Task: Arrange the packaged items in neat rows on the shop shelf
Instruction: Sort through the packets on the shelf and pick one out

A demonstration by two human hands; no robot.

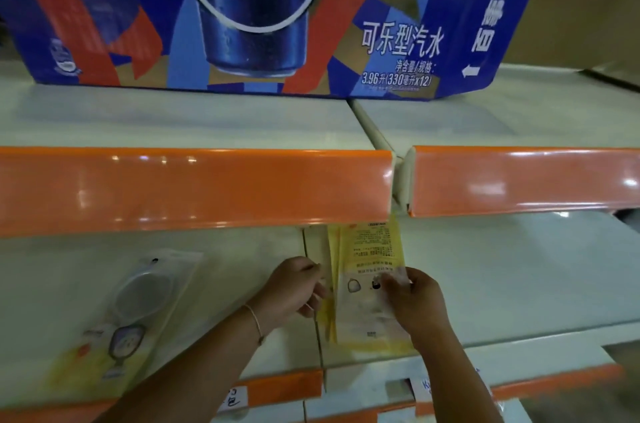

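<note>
Both hands on packets, lower shelf.
I saw the left hand (298, 287) and right hand (412, 301) pinching flat yellow plastic packets (370, 266) lying at twelve o'clock on the white metal shelf (519, 284).

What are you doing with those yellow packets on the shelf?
A person is tidying a shop shelf. Both hands hold a small stack of flat yellow packets lying on the lower shelf: the left hand grips the stack's left edge and the right hand pinches its right side. Another clear packet lies flat further left on the same shelf. A big blue cola box sits on the shelf above.
</note>
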